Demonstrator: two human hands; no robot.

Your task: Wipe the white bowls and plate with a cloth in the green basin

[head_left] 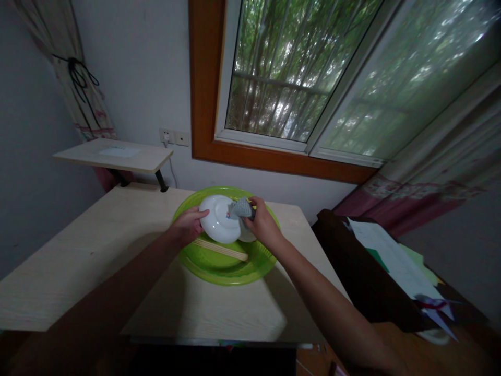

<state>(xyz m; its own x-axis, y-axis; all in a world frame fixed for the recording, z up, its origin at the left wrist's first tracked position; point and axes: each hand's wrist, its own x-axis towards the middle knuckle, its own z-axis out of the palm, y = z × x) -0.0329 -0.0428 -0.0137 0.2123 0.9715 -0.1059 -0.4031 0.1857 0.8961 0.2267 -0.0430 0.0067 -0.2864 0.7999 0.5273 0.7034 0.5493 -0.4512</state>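
My left hand [190, 225] grips the left rim of a white plate [219, 222], thumb on top. The plate is tilted, and its underside with a ring and a small mark appears to face me. In my right hand [260, 216] is a folded grey cloth [242, 208], pressed against the plate's upper right part. Both hands are over a lime-green basin [230, 281] on the table. Inside the basin lies a bundle of light wooden chopsticks [221, 248]. Another pale dish [247, 235] shows partly behind the plate; the rest of it is hidden.
The basin stands on a light wood table [219, 313]. A small raised shelf [113, 154] with a paper on it is at the back left. To the right, a dark cabinet [352, 266] carries papers [387, 250]. A window [289, 73] is behind.
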